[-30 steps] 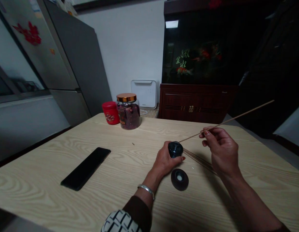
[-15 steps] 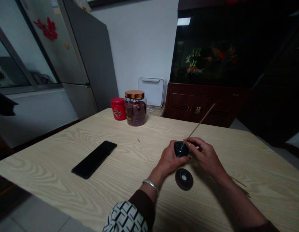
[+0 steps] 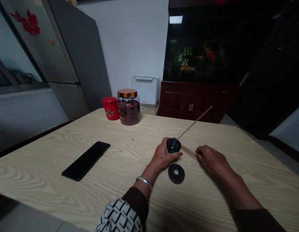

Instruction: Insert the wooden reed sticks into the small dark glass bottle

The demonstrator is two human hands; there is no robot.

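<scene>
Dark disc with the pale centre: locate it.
In the head view, right of centre, the dark disc lies on the table, nearer the wearer than the dark container in the left hand.

Black phone (image 3: 86, 161) lying flat; red canister (image 3: 110, 109) beside copper-lidded jar (image 3: 129, 112); grey fridge (image 3: 83, 58) beyond.

I'm watching the left hand (image 3: 163, 154) gripping a dark bottle (image 3: 174, 146), a thin stick (image 3: 194, 123) slanting up from its top, while the right hand (image 3: 213, 160) is touching more sticks (image 3: 188, 151).
</scene>
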